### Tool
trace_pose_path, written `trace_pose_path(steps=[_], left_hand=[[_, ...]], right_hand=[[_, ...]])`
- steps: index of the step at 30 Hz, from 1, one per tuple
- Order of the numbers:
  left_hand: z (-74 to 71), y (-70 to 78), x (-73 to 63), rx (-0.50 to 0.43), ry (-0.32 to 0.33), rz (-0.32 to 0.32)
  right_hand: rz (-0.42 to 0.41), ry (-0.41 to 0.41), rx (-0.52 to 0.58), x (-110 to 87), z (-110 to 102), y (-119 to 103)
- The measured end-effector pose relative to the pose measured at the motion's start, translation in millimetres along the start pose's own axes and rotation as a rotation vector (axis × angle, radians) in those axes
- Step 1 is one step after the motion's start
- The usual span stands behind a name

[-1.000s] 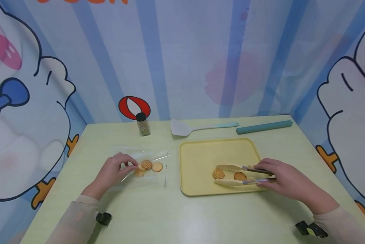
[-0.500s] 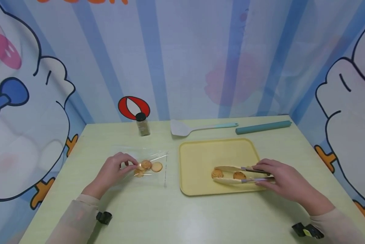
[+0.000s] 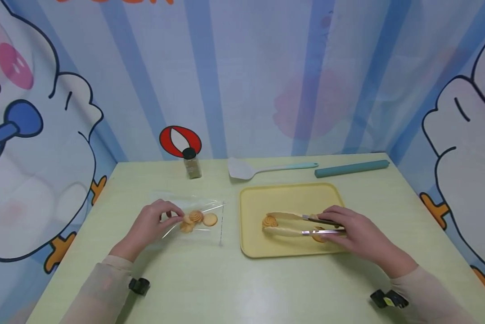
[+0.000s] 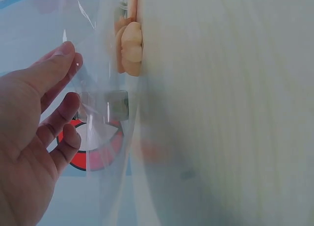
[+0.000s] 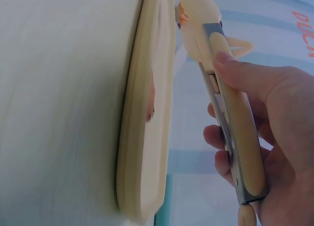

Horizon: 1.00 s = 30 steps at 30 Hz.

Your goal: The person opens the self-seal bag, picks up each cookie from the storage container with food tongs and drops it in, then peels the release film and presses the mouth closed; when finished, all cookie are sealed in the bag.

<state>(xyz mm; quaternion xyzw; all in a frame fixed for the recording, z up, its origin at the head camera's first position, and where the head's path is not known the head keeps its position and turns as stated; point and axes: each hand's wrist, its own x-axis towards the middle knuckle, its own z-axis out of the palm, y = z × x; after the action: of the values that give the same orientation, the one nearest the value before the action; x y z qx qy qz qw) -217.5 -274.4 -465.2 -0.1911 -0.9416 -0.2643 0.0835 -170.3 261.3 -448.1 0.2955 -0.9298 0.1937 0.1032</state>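
Observation:
My left hand (image 3: 153,225) pinches the edge of a clear plastic bag (image 3: 216,236) between thumb and forefinger; the other fingers are loosely bent in the left wrist view. Several cookies (image 3: 196,217) lie in the bag, swirled and plain round ones. My right hand (image 3: 361,234) grips a pair of tongs (image 3: 291,232) with cream tips and metal arms. Between the tips sits a swirled cookie (image 3: 269,221), over the left part of a yellow tray (image 3: 252,249). A second, round cookie (image 3: 318,237) lies on the tray, partly hidden under the tongs and fingers.
Behind the tray lie a white spatula (image 3: 242,170) with a light blue handle and a teal rolled stick (image 3: 352,168). A black-capped seasoning jar (image 3: 192,166) stands behind the bag. A printed cloth backdrop (image 3: 258,90) encloses the table (image 3: 226,288).
My right hand has moved left with the tongs, and the swirled cookie has moved left with their tips, away from the second cookie. My left hand stays at the bag.

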Motion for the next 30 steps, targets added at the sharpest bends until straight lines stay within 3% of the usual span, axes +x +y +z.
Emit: trace_pose_path(steps=[15, 30], left_hand=[[-2.2, 1.0, 1.5, -0.011, 0.018, 0.025], [-3.1, -0.5, -0.1, -0.022, 0.019, 0.029]], right_hand=[[-0.112, -0.024, 0.103, 69.1, 34.1, -39.0], [-0.218, -0.078, 0.048, 123.7, 65.8, -68.8]])
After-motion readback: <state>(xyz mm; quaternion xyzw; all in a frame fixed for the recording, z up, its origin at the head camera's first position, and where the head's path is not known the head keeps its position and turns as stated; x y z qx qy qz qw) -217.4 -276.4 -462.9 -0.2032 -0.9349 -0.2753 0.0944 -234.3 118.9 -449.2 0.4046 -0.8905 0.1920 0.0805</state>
